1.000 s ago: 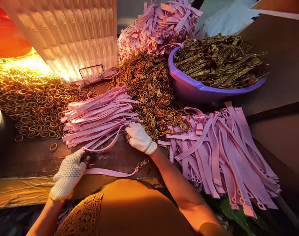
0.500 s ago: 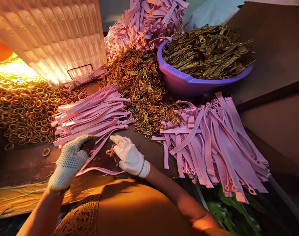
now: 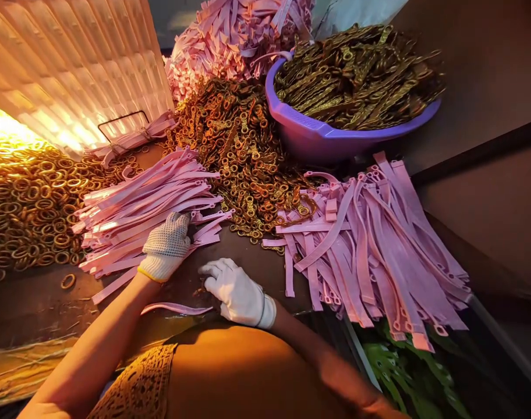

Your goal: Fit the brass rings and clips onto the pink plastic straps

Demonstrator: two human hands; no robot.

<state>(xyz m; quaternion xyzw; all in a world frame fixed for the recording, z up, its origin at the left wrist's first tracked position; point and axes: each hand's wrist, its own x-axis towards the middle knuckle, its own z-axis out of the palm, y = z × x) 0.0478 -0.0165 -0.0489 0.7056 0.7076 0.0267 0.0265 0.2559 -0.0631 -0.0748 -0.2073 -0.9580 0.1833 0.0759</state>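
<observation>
My left hand (image 3: 166,245), in a knitted white glove with dark dots, lies over the front of a row of pink straps (image 3: 147,203). Its fingers curl down on one strap, their tips mostly hidden. Nearer my body, my right hand (image 3: 239,293) wears a plain white glove and is bent inward above the dark tabletop (image 3: 184,279). Small dark gold pieces show faintly below its curled fingers; how they are gripped is hard to see. A single pink strap (image 3: 178,307) lies along the front edge, left of my right hand.
Gold rings (image 3: 34,209) are heaped at left, beside a ribbed panel (image 3: 73,70). Gold ring-ended links (image 3: 248,174) are piled centrally. A purple basin (image 3: 309,134) holds braided gold pieces. More pink straps (image 3: 379,244) hang over the right edge; another pink heap (image 3: 234,41) stands behind.
My left hand has moved up and to the right, onto the row of pink straps. My right hand has shifted slightly down and right. The view has tilted a little.
</observation>
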